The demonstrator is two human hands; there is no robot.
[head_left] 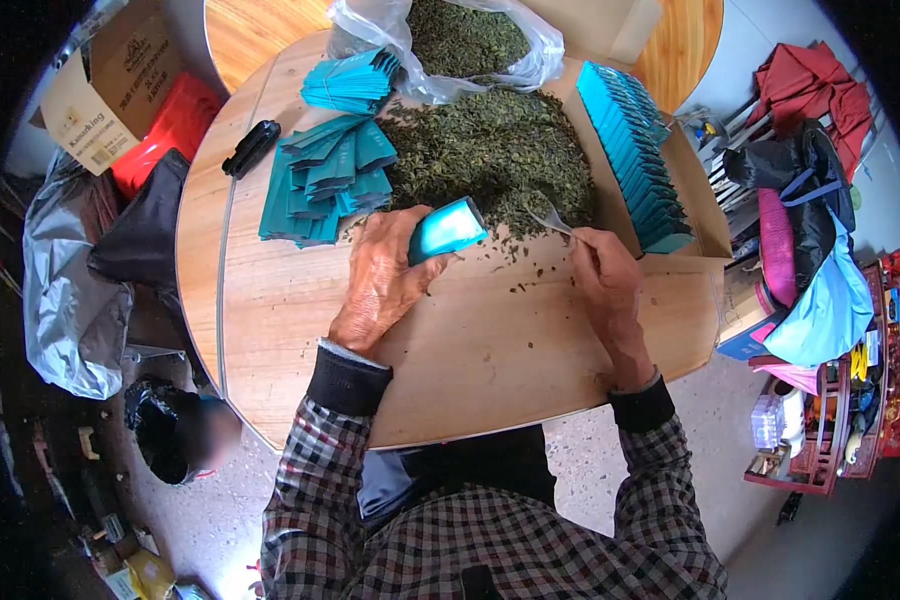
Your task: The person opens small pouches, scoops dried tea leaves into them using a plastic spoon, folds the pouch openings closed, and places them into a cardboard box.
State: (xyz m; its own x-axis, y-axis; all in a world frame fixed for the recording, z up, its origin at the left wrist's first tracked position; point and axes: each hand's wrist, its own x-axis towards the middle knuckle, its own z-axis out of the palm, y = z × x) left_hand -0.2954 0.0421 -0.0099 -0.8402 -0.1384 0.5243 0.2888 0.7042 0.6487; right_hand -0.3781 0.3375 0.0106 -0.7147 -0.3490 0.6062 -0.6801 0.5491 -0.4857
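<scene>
Teal packet (446,231), long axis aslant, dark end rightward

Left side: open printed carton (85,115), red plastic item (165,135) just beside it; silvery-grey plastic sheeting (65,290) below, black cloth (145,225) next to that; black plastic bag (160,430) lower down, on speckled grey floor (590,462). Right side: dark red cloth (810,90) up top, pink bundle (776,245) lower, light blue cloth (825,300) hanging beside, reddish rack (827,455) below, clear plastic container (767,420) at its edge.

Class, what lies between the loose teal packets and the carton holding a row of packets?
A spread heap of dark green leaves lies between the loose teal packets and the carton; the head view shows this.
</scene>
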